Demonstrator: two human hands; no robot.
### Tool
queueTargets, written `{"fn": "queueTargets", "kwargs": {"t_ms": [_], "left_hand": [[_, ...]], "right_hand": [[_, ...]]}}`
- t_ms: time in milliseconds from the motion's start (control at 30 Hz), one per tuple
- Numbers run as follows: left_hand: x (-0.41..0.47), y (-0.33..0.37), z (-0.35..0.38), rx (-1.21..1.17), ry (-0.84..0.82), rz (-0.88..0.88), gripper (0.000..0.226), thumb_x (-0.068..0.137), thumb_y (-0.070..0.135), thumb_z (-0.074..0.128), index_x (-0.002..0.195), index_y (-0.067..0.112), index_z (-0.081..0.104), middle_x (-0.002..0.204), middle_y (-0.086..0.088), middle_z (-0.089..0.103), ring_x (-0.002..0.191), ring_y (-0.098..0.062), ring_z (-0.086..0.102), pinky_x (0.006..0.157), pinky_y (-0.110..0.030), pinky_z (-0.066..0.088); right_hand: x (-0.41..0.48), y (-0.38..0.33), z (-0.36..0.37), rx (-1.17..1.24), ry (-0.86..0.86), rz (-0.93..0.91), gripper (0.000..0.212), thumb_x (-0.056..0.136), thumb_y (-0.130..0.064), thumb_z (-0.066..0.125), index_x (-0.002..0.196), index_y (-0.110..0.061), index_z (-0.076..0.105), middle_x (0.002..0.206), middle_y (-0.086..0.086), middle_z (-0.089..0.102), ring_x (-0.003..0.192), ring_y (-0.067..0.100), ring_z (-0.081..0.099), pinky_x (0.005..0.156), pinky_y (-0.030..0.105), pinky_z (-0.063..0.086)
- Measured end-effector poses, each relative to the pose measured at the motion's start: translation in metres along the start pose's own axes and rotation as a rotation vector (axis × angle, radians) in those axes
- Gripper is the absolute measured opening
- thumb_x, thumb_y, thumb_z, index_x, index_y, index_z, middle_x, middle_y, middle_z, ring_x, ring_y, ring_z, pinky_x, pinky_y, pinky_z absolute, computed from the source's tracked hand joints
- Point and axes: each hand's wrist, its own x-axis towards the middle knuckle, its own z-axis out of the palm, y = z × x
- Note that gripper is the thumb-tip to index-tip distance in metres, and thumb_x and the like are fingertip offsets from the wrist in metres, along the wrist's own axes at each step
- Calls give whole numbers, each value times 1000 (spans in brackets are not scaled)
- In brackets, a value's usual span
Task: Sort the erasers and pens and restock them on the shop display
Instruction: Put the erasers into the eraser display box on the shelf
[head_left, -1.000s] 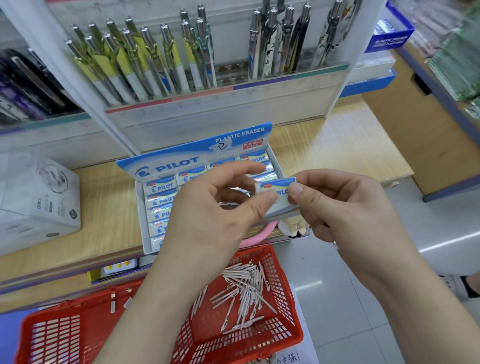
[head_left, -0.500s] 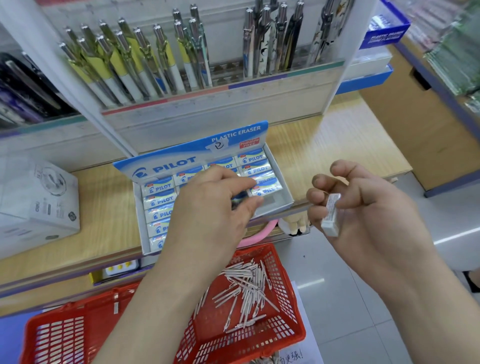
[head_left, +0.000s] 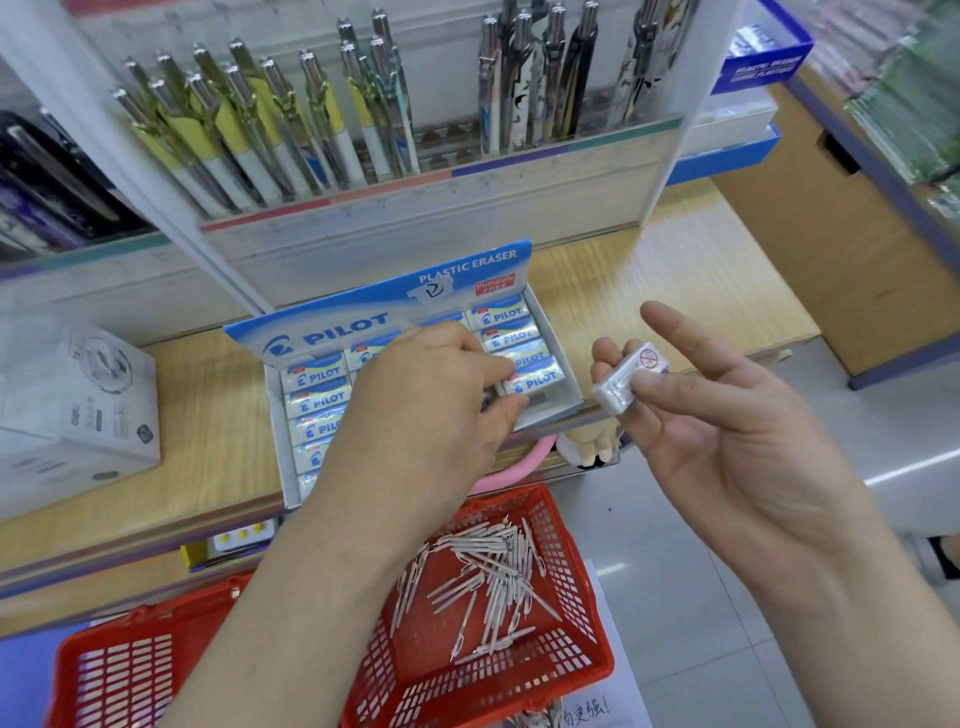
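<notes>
An open blue-and-white Pilot eraser box (head_left: 363, 325) sits on the wooden shelf, filled with rows of wrapped erasers. My left hand (head_left: 431, 400) reaches into its near right corner. Its thumb and forefinger pinch the left end of a Pilot eraser (head_left: 537, 382) lying in the last row. To the right of the box, my right hand (head_left: 727, 447) is raised palm up and holds a white wrapped eraser (head_left: 626, 384) between thumb and fingers, with the forefinger stretched out. Below, a red basket (head_left: 524, 680) holds several white pens (head_left: 488, 577).
A rack of upright pens (head_left: 270, 135) stands behind the box, with more pens (head_left: 535, 78) to its right. A white carton (head_left: 78, 410) sits at the shelf's left. A pink ring (head_left: 519, 465) and a small plush toy (head_left: 592, 447) hang at the shelf edge. Blue boxes (head_left: 763, 57) sit far right.
Both hands held erasers together above the box. My left hand has since lowered one eraser into the box's near right corner. My right hand drew away to the right with another eraser.
</notes>
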Motion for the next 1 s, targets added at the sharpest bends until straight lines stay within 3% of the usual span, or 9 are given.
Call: {"fn": "queueTargets", "kwargs": {"t_ms": [100, 200, 300, 467, 600, 667, 767, 900, 1000], "left_hand": [[5, 2, -2, 16, -29, -5, 23, 71, 32, 67, 86, 16, 76, 80, -2, 67, 73, -27, 64, 69, -37, 54], [8, 6, -5, -55, -56, -71, 21, 74, 32, 74, 94, 27, 71, 81, 7, 59, 80, -21, 60, 76, -35, 49], [10, 6, -7, -72, -79, -104, 13, 73, 34, 75, 82, 31, 66, 77, 11, 53, 77, -14, 53, 73, -31, 45], [13, 9, -8, -48, -120, -161, 9, 75, 36, 73, 75, 31, 65, 80, 11, 52, 81, -11, 49, 70, -27, 38], [13, 7, -9, -74, -109, -157, 5, 80, 33, 69, 79, 29, 72, 87, 9, 61, 82, -14, 54, 76, -31, 45], [10, 7, -12, -255, -62, -159, 14, 82, 23, 69, 92, 32, 73, 89, 10, 65, 80, -11, 59, 78, -31, 50], [0, 16, -25, -748, -142, -172, 35, 80, 7, 71, 102, 34, 70, 89, 11, 68, 76, -5, 65, 74, -23, 56], [-6, 19, -26, -839, -106, -181, 18, 77, 11, 74, 85, 28, 75, 77, 4, 73, 73, -13, 70, 73, -33, 58], [-7, 19, -23, -1011, -34, -307, 8, 73, 13, 75, 75, 21, 74, 72, 0, 74, 69, -15, 71, 69, -29, 59]], "right_hand": [[0, 2, 0, 2, 27, -12, 57, 64, 10, 57, 119, -2, 58, 84, 16, 72, 90, 27, 71, 77, 32, 58], [-2, 4, 0, -31, 27, -4, 51, 68, 5, 59, 118, -5, 59, 95, 14, 73, 84, 27, 72, 71, 30, 59], [-4, 7, 1, -102, 22, -1, 41, 72, 0, 61, 111, -10, 60, 99, 14, 73, 76, 26, 71, 61, 26, 57], [-7, 11, 3, -212, -14, -47, 26, 71, -4, 63, 97, -8, 61, 88, 13, 72, 71, 24, 71, 59, 24, 56], [-8, 10, 5, -279, -11, -66, 15, 69, -8, 66, 84, -8, 65, 78, 10, 72, 69, 24, 71, 58, 22, 55], [-10, 10, 6, -300, -17, -58, 9, 69, -10, 67, 76, -8, 71, 77, 12, 72, 65, 22, 70, 55, 20, 53], [-11, 10, 8, -308, -48, -41, 14, 71, -14, 65, 73, -5, 75, 77, 14, 73, 62, 19, 70, 53, 17, 52], [-13, 7, 13, -258, -136, 18, 26, 73, -22, 64, 86, -1, 74, 87, 16, 73, 70, 17, 71, 61, 18, 54], [-13, 11, 14, -219, -161, -8, 25, 67, -7, 67, 92, -8, 68, 86, 12, 73, 74, 16, 71, 64, 18, 54]]}}
